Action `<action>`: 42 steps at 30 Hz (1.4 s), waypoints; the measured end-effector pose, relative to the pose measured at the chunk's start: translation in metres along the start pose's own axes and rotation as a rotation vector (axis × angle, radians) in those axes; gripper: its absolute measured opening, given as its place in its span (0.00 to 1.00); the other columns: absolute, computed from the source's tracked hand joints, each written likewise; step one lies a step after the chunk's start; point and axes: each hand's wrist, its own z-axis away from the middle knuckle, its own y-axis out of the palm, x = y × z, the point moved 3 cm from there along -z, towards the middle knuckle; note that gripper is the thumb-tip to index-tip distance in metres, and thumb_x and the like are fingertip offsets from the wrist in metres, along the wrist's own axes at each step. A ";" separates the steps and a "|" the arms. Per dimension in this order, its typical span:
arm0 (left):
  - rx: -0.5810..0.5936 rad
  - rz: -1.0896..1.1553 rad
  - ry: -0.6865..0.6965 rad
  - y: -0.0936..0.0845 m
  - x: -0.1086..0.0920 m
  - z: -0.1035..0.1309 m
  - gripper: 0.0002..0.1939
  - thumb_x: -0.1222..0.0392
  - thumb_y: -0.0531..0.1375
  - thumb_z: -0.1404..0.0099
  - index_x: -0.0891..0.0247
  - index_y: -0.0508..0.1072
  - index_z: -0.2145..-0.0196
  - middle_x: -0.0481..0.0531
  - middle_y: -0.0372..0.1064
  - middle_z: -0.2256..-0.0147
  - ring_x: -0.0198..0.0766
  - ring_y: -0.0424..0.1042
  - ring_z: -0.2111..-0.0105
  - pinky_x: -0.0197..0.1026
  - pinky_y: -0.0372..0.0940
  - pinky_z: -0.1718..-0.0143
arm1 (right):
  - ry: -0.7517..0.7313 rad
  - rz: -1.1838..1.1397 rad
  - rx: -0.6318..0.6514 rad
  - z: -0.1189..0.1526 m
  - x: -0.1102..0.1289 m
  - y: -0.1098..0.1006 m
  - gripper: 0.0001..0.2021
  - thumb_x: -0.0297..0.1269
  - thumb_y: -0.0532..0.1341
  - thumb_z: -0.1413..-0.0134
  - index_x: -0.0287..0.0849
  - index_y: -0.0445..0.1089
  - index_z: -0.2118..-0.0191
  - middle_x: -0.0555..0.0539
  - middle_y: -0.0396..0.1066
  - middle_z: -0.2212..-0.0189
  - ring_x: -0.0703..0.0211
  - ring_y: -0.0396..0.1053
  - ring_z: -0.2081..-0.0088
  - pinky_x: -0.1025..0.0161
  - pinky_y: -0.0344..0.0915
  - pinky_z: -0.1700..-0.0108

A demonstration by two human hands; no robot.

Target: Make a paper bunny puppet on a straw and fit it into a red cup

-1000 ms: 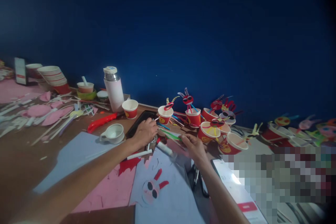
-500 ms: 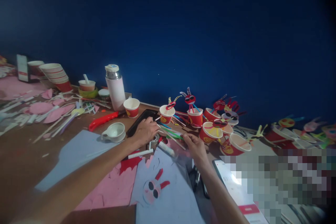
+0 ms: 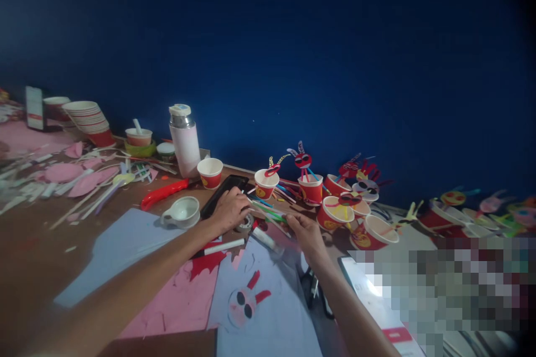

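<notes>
My right hand (image 3: 305, 232) pinches the right end of a thin green stick (image 3: 272, 215), which lies among other thin sticks. My left hand (image 3: 231, 209) rests by the dark phone (image 3: 224, 194), its fingers bent over the left ends of the sticks; what its fingertips hold, if anything, is hidden. Just under my left hand is a roll of tape (image 3: 245, 224). A white tube (image 3: 266, 239) lies between the hands. Nearer to me, a paper rabbit face (image 3: 242, 307) with red ears and dark glasses lies on white paper (image 3: 280, 323).
Paper cups with stick figures, such as a red-faced one (image 3: 310, 188), stand behind and to the right. A white bottle (image 3: 185, 148), an upright cup (image 3: 210, 173), a red cutter (image 3: 164, 194) and a handled bowl (image 3: 183, 212) stand left. Scissors (image 3: 314, 287) lie beside my right forearm.
My right hand has moved slightly left and down, still pinching the green stick. My left hand has shifted very little.
</notes>
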 end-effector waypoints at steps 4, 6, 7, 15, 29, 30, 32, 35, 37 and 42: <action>-0.008 0.023 -0.020 -0.003 0.004 0.001 0.06 0.57 0.58 0.37 0.59 0.74 0.67 0.48 0.73 0.64 0.42 0.60 0.59 0.44 0.53 0.61 | 0.030 -0.021 0.005 0.001 0.005 0.000 0.15 0.48 0.65 0.60 0.39 0.73 0.73 0.49 0.71 0.80 0.61 0.65 0.78 0.65 0.60 0.76; -0.008 0.028 -0.019 -0.005 0.005 0.002 0.06 0.57 0.58 0.37 0.59 0.74 0.68 0.48 0.73 0.64 0.42 0.60 0.59 0.44 0.53 0.61 | 0.051 -0.036 0.010 0.002 0.006 -0.001 0.15 0.48 0.65 0.61 0.39 0.72 0.75 0.49 0.70 0.81 0.63 0.63 0.80 0.66 0.56 0.79; -0.007 0.029 -0.017 -0.006 0.005 0.002 0.06 0.58 0.58 0.37 0.59 0.74 0.68 0.48 0.73 0.64 0.42 0.60 0.59 0.44 0.53 0.61 | 0.061 -0.046 0.015 0.003 0.007 -0.002 0.15 0.48 0.65 0.61 0.39 0.71 0.75 0.50 0.70 0.81 0.63 0.62 0.81 0.67 0.55 0.80; -0.003 0.018 -0.010 -0.009 0.005 0.002 0.06 0.58 0.58 0.37 0.60 0.74 0.69 0.48 0.73 0.64 0.43 0.60 0.58 0.45 0.52 0.61 | 0.146 -0.134 0.058 0.001 0.007 -0.004 0.15 0.46 0.67 0.63 0.39 0.70 0.74 0.48 0.71 0.81 0.66 0.61 0.81 0.70 0.50 0.82; 0.002 0.040 -0.023 -0.007 0.007 0.004 0.08 0.57 0.58 0.37 0.61 0.74 0.69 0.50 0.72 0.66 0.43 0.62 0.60 0.44 0.52 0.61 | 0.080 -0.111 -0.040 0.008 0.016 0.018 0.16 0.49 0.67 0.64 0.39 0.72 0.76 0.50 0.69 0.83 0.65 0.59 0.82 0.68 0.50 0.80; 0.002 0.045 -0.027 -0.007 0.008 0.004 0.08 0.56 0.57 0.37 0.61 0.74 0.69 0.50 0.72 0.66 0.43 0.62 0.60 0.44 0.52 0.61 | 0.075 -0.115 -0.044 0.008 0.017 0.019 0.16 0.49 0.67 0.64 0.39 0.72 0.75 0.50 0.70 0.83 0.65 0.59 0.82 0.68 0.50 0.80; 0.007 0.052 -0.029 -0.008 0.009 0.005 0.09 0.56 0.57 0.37 0.61 0.74 0.70 0.50 0.73 0.66 0.43 0.62 0.60 0.44 0.52 0.61 | 0.067 -0.124 -0.041 0.008 0.019 0.023 0.15 0.48 0.67 0.64 0.39 0.73 0.75 0.51 0.70 0.83 0.65 0.59 0.81 0.68 0.50 0.79; 0.015 0.063 -0.033 -0.008 0.008 0.005 0.08 0.57 0.57 0.37 0.61 0.74 0.69 0.50 0.73 0.66 0.43 0.62 0.59 0.45 0.52 0.60 | 0.055 -0.141 -0.028 0.006 0.018 0.028 0.14 0.46 0.68 0.65 0.39 0.73 0.75 0.51 0.70 0.82 0.64 0.60 0.80 0.67 0.52 0.78; 0.020 0.072 -0.035 -0.008 0.007 0.006 0.07 0.57 0.57 0.37 0.60 0.74 0.68 0.49 0.73 0.65 0.44 0.63 0.59 0.45 0.52 0.60 | 0.050 -0.161 -0.014 0.005 0.017 0.032 0.13 0.46 0.68 0.65 0.40 0.73 0.76 0.51 0.71 0.82 0.64 0.61 0.80 0.67 0.53 0.78; 0.024 0.079 -0.045 -0.010 0.009 0.006 0.08 0.58 0.56 0.36 0.58 0.75 0.66 0.49 0.74 0.65 0.44 0.63 0.59 0.45 0.53 0.60 | 0.075 -0.247 0.033 0.006 0.015 0.035 0.13 0.45 0.68 0.62 0.40 0.72 0.75 0.52 0.71 0.81 0.65 0.61 0.79 0.68 0.56 0.76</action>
